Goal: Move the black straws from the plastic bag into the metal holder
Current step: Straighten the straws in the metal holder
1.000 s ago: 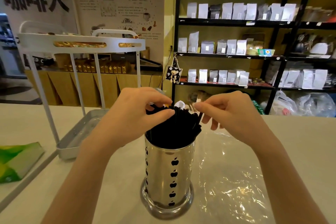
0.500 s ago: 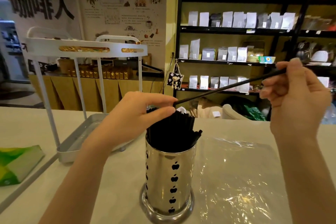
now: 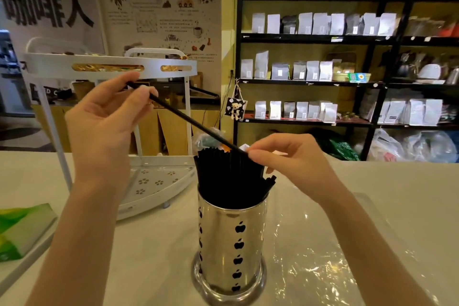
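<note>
We note the loose straw (image 3: 188, 119) has passed to our left hand (image 3: 109, 117), right hand (image 3: 285, 159) pinching its lower end over the nearly full holder (image 3: 231, 243); insertion remains.

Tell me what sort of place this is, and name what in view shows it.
Most likely a coffee shop or coffee retailer. Black shelves hold rows of sealed stand-up pouches like coffee bags, a wall poster shows coffee drawings, and a metal holder on the counter is packed with black straws.
</note>
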`<move>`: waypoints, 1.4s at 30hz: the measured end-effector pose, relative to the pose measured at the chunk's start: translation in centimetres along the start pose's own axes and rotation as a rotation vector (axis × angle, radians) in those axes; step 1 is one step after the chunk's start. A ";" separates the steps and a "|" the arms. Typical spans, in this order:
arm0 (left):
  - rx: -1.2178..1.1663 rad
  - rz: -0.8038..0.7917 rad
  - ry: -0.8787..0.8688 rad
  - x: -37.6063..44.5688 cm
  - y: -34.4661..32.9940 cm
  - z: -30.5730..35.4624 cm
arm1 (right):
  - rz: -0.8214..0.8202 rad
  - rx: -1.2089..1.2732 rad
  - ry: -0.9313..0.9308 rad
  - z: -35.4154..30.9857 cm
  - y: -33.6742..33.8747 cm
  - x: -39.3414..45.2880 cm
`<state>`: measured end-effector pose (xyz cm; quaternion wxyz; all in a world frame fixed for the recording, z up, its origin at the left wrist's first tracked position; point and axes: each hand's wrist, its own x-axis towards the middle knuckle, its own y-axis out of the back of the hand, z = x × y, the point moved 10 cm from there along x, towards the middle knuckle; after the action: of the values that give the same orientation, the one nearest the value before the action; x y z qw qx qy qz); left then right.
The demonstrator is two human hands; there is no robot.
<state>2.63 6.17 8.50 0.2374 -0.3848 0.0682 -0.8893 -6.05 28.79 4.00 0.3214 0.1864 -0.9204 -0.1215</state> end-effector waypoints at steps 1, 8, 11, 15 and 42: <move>0.017 -0.012 -0.004 0.0 -0.1 0.2 | 0.029 -0.028 0.018 0.0 -0.2 0.2; 0.309 -0.305 -0.134 -1.7 -4.4 2.2 | 0.164 -0.286 0.087 -0.7 1.8 0.9; 0.464 -0.481 -0.152 -2.9 -7.0 1.1 | -0.002 -0.392 0.010 0.3 1.0 0.8; 0.718 -0.645 -0.185 -4.5 -9.7 -1.2 | -0.112 -0.362 -0.077 1.3 0.5 0.7; 0.453 -0.509 -0.110 -4.1 -9.1 -1.0 | 0.835 0.498 0.193 -1.7 11.7 -3.6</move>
<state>0.94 16.07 7.90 0.0909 -0.3742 -0.2422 -0.8905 -5.46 40.66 7.35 0.3718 -0.1168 -0.8837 0.2592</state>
